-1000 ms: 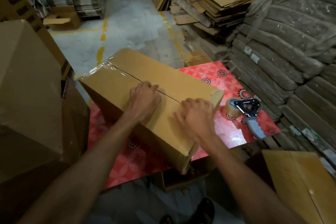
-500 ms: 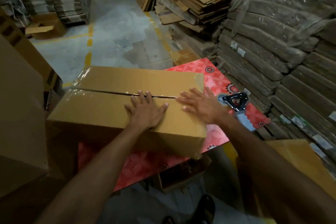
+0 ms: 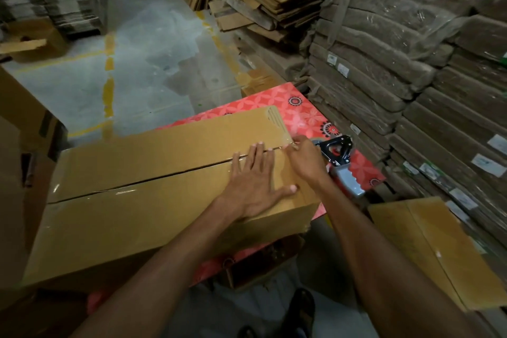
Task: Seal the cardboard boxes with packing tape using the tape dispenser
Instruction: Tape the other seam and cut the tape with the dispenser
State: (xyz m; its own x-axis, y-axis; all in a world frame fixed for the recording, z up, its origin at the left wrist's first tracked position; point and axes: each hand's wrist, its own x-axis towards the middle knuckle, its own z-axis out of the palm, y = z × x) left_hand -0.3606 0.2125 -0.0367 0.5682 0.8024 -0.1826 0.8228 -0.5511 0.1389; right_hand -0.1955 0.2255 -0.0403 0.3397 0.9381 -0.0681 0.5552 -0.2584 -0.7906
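Left hand (image 3: 255, 184) lies flat on the box (image 3: 153, 217); right hand (image 3: 304, 163) grip unclear; seam (image 3: 164, 176) could gape if pressure slips.

Reaches in from 7 o'clock with the left arm, holds the left hand (image 3: 255, 186) flat, fingers straight toward 12, thumb out toward 3. Extends the right arm from 5 o'clock, right hand (image 3: 304, 163) just beside at 2 o'clock, fingers curled; pinching or not, unclear.
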